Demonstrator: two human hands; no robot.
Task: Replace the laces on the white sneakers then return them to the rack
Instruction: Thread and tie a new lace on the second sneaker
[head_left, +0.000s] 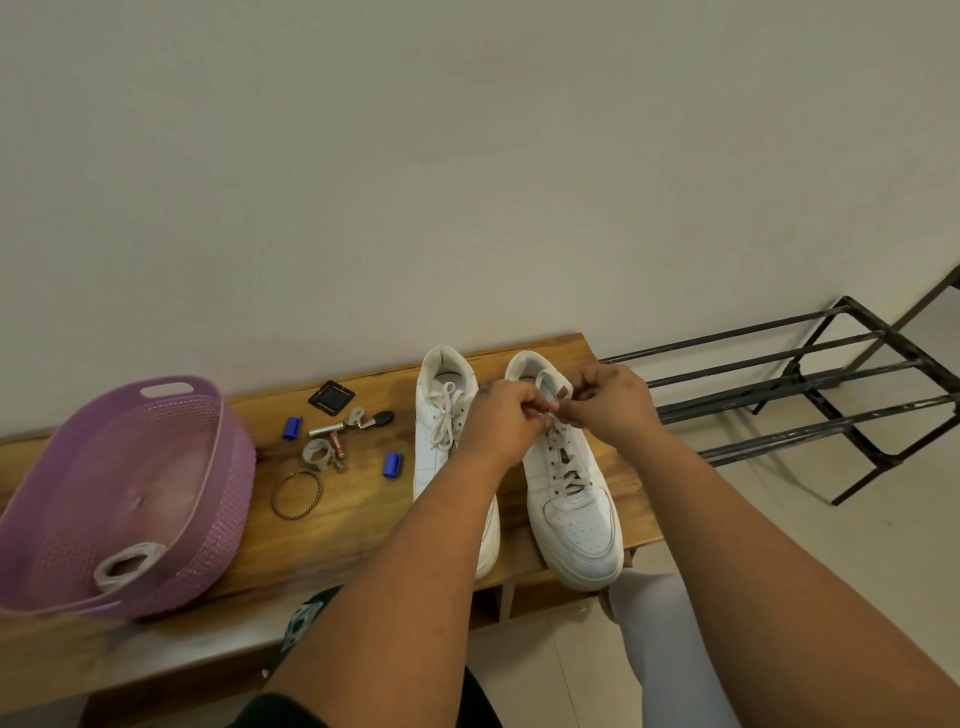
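Two white sneakers stand side by side on a wooden bench (332, 525), toes toward me. The left sneaker (441, 415) is laced with a white lace tied in a bow. The right sneaker (571, 499) carries a white lace (563, 467) threaded up its eyelets. Over the top of the right sneaker, my left hand (501, 415) and my right hand (605, 397) meet, and each pinches an end of that lace near the top eyelets. The lace ends are mostly hidden by my fingers.
A purple plastic basket (223, 467) with a white coil inside sits at the bench's left end. Small items lie between the basket and the shoes: blue clips (393, 464), a bangle (296, 493), batteries, a tape roll, a black square. A black metal shoe rack (810, 395) stands to the right.
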